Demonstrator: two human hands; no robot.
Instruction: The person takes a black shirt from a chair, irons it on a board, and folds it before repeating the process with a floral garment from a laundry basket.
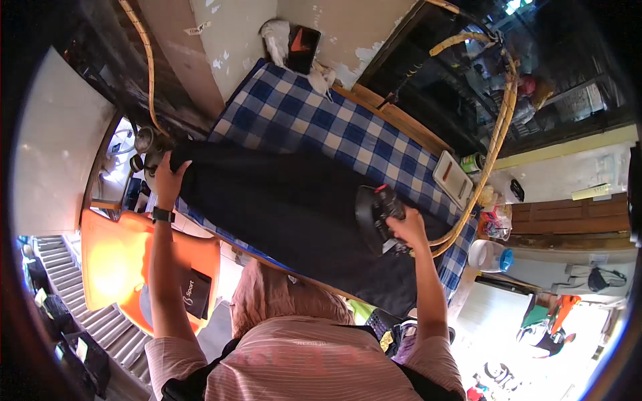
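A long piece of black cloth (267,207), perhaps a garment, lies spread over the blue-and-white checked cover (321,123) of the table. My left hand (171,179) grips its narrow end at the left edge, fingers partly hidden. On the right part of the black cloth stands a dark clothes iron (370,217) with a red detail on its handle. My right hand (409,228) is wrapped round that handle, and the iron's soleplate is out of sight against the cloth.
A tan-wrapped hose (498,144) loops down beside the iron. A tray (453,179) and a blue-lidded jar (491,256) stand at the right. A phone (303,50) lies at the far edge. An orange chair (110,260) is at lower left.
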